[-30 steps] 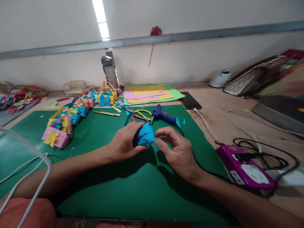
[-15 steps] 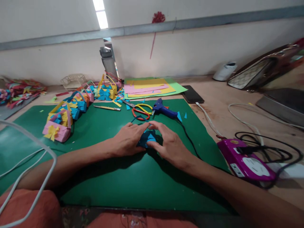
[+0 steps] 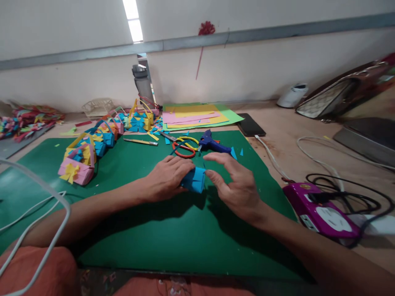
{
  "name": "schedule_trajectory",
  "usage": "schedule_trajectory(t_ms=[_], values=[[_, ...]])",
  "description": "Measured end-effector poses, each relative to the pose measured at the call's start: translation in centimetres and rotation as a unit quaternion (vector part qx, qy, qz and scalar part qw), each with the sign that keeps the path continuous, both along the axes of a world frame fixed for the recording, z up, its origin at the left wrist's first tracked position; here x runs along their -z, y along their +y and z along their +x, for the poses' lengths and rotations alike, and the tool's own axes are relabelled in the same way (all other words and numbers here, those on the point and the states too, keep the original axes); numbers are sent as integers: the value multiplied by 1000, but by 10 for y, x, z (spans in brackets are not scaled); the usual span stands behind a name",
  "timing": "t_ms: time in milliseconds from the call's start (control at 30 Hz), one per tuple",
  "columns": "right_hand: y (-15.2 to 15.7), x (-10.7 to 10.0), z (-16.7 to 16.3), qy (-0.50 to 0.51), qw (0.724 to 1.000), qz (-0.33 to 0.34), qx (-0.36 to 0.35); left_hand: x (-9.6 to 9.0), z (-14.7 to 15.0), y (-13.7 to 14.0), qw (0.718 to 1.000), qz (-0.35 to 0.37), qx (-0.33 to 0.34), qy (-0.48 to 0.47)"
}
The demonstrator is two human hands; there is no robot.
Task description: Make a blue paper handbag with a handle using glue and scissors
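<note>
While a blue paper piece [image 3: 196, 181] was gripped by the left hand [image 3: 166, 179], the right hand [image 3: 239, 187] was held beside it (its pinch parted), scissors [image 3: 184, 156] laid beyond

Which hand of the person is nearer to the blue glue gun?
Right. The right hand is just in front of the glue gun; the left hand, holding blue paper, is farther away, toward the left.
</note>
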State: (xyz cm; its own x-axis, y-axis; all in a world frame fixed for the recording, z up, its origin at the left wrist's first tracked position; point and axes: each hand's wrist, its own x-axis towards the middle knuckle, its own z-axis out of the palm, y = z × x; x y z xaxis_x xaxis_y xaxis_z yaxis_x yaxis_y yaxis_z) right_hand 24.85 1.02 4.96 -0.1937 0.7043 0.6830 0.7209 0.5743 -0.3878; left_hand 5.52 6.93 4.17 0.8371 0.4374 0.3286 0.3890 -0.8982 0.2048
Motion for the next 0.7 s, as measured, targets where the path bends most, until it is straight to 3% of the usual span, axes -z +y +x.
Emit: schedule_trajectory(t_ms=[100, 267, 500, 700], values=[[7, 4, 5, -153, 988, -21, -31, 2, 1, 3, 996, 13, 14, 88], [12, 10, 8, -367, 928, -37, -46, -4, -1, 6, 988, -35, 33, 150], [11, 11, 6, -460, 885, 10, -68, -8, -3, 6, 986, -47, 79, 138], [9, 10, 2, -492, 866, 69, -59, -8, -5, 5, 984, -68, 88, 136]])
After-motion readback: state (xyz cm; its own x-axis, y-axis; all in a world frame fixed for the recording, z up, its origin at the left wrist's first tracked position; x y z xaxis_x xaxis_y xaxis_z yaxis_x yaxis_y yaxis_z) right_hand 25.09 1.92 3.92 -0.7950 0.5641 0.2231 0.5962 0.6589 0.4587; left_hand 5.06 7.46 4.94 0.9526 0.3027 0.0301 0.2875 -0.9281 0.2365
